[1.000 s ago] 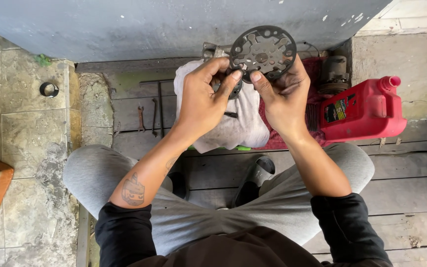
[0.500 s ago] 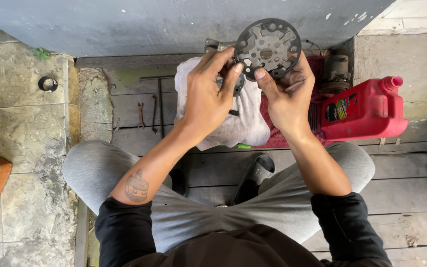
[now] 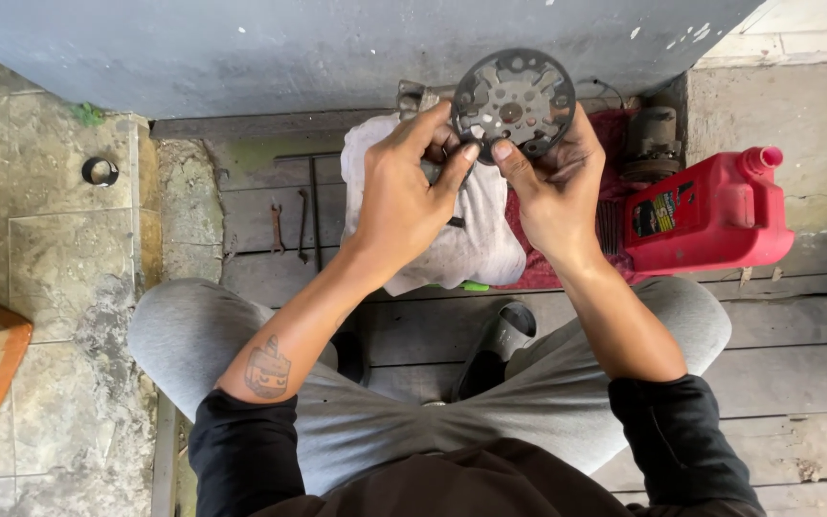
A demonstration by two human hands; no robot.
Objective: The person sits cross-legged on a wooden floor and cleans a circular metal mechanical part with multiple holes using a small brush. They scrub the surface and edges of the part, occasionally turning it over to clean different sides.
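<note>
both hands, left hand (image 3: 402, 196) and right hand (image 3: 555, 187), fingers closed gripping perforated metal disc (image 3: 514, 101); red jug (image 3: 710, 213) at 3 o'clock.

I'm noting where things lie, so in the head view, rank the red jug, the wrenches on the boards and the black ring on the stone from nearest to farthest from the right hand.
1. Red jug, just to the side of the right hand.
2. Wrenches, across beyond the left hand.
3. Black ring, far off on the stone slab.

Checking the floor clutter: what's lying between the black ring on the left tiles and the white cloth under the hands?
In the head view, two small wrenches lie on the boards between the black ring and the white cloth.
</note>
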